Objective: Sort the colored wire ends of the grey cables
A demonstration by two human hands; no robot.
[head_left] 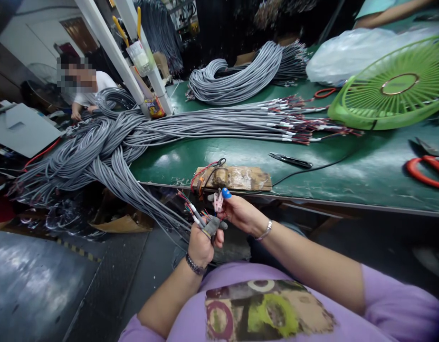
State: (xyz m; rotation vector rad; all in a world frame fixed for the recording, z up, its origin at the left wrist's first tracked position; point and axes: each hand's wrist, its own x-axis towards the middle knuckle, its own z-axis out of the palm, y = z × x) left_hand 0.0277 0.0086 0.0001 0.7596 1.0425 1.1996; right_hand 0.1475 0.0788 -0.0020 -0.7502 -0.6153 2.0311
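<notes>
Head view: left grip holds cables, right grip seemingly a pale connector, wooden board beyond.

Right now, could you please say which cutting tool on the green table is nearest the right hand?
The slim black snips, right of the wooden block; others visible have red handles and lie farther away.

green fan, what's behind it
Behind the green fan, part of a whitish plastic bag shows; anything the fan fully covers there can't be seen.
</notes>
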